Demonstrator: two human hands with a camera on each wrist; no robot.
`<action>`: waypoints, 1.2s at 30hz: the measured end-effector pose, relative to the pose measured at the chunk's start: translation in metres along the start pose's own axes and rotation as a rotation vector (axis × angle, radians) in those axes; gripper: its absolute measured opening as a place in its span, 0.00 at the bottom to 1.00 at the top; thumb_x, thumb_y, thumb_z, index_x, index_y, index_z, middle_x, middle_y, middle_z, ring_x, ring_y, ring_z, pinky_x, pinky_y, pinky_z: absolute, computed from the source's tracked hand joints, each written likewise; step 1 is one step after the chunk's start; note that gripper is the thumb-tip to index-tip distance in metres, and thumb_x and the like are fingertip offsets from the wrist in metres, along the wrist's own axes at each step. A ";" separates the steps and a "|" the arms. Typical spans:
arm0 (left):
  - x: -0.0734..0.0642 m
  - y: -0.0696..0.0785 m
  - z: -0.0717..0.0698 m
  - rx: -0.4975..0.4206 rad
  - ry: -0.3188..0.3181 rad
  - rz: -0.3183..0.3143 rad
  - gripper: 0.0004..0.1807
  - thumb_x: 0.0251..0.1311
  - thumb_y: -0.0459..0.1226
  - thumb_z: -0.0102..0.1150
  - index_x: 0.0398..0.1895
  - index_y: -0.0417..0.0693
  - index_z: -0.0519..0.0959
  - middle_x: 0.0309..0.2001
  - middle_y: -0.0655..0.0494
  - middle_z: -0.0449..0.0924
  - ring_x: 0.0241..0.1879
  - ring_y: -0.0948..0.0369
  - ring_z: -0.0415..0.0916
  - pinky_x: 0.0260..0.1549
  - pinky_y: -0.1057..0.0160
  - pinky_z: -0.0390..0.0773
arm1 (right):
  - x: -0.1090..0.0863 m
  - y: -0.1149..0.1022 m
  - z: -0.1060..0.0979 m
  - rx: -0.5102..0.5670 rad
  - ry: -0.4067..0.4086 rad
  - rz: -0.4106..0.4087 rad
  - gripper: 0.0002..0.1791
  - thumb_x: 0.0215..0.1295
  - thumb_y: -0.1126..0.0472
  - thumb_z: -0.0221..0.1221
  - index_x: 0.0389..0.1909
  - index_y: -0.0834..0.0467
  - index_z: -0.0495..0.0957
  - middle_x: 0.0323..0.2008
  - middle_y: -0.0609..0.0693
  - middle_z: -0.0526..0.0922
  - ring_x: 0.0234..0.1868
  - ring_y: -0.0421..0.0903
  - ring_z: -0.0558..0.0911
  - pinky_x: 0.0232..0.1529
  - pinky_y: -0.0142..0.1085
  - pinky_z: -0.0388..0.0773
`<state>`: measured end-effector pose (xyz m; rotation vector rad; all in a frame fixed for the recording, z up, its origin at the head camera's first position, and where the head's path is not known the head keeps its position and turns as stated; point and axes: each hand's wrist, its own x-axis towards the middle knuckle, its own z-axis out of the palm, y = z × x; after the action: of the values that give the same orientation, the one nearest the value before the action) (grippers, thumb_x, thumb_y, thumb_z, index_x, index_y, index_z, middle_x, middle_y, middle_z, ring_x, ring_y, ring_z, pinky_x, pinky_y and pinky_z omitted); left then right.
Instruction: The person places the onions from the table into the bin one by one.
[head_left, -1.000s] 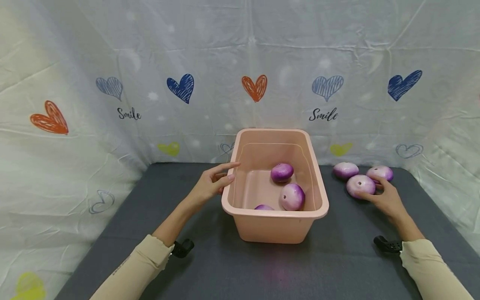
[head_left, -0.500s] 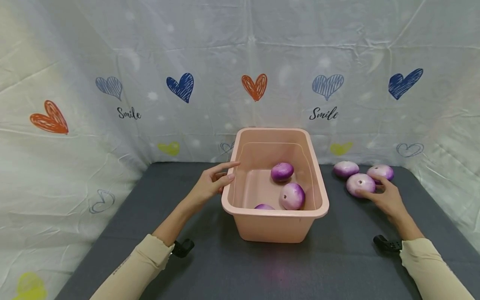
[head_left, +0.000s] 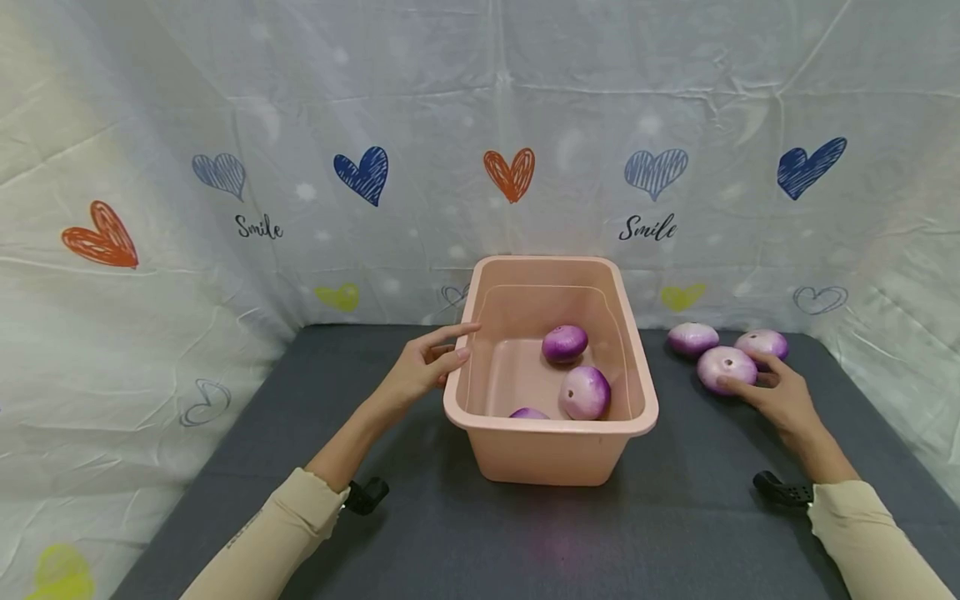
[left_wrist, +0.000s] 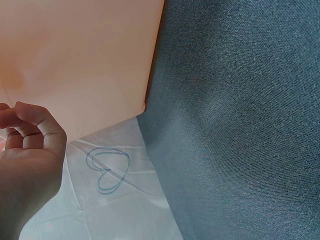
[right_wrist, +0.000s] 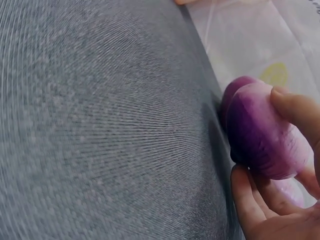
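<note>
In the head view, my right hand (head_left: 780,400) grips a purple onion (head_left: 726,370) at the right of the table. The right wrist view shows the thumb on one side of this onion (right_wrist: 262,132) and the fingers on the other. Two more onions sit close by: one behind to the left (head_left: 693,339), and another behind to the right (head_left: 762,342), partly hidden by my fingers. My left hand (head_left: 420,367) holds the left rim of a peach plastic tub (head_left: 551,454). Inside the tub lie one onion (head_left: 564,344), a paler onion (head_left: 585,393) and a third (head_left: 528,413), mostly hidden by the front rim.
Dark grey cloth (head_left: 525,542) covers the table. Behind it hangs a pale curtain (head_left: 427,108) printed with hearts and the word "Smile". The tub stands between my two hands, near the table's back edge.
My right hand and the onion in it have shifted slightly to the right. The left hand, the tub and the onions inside it have stayed in place.
</note>
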<state>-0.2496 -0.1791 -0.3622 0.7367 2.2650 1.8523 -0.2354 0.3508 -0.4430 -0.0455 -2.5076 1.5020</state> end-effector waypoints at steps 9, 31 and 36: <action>0.000 -0.002 0.000 -0.016 -0.008 0.006 0.26 0.74 0.41 0.57 0.74 0.51 0.71 0.56 0.41 0.80 0.45 0.40 0.80 0.37 0.54 0.83 | -0.005 0.001 -0.009 0.501 -0.070 0.125 0.41 0.64 0.69 0.69 0.73 0.65 0.58 0.36 0.40 0.83 0.37 0.35 0.83 0.39 0.30 0.81; -0.001 -0.001 0.000 -0.005 0.001 0.006 0.26 0.74 0.41 0.58 0.73 0.54 0.72 0.54 0.42 0.81 0.39 0.50 0.81 0.36 0.55 0.83 | -0.011 -0.028 -0.025 0.160 -0.222 -0.138 0.26 0.72 0.64 0.63 0.68 0.52 0.69 0.59 0.42 0.68 0.52 0.31 0.74 0.44 0.26 0.77; -0.001 -0.001 0.000 -0.003 0.000 0.010 0.26 0.74 0.41 0.57 0.73 0.54 0.72 0.54 0.42 0.81 0.40 0.49 0.81 0.36 0.55 0.83 | -0.010 -0.042 -0.024 0.112 -0.237 -0.178 0.27 0.71 0.65 0.64 0.68 0.57 0.69 0.60 0.46 0.69 0.54 0.33 0.75 0.45 0.28 0.78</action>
<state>-0.2488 -0.1798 -0.3633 0.7483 2.2627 1.8593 -0.2176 0.3501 -0.3969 0.3849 -2.5161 1.6546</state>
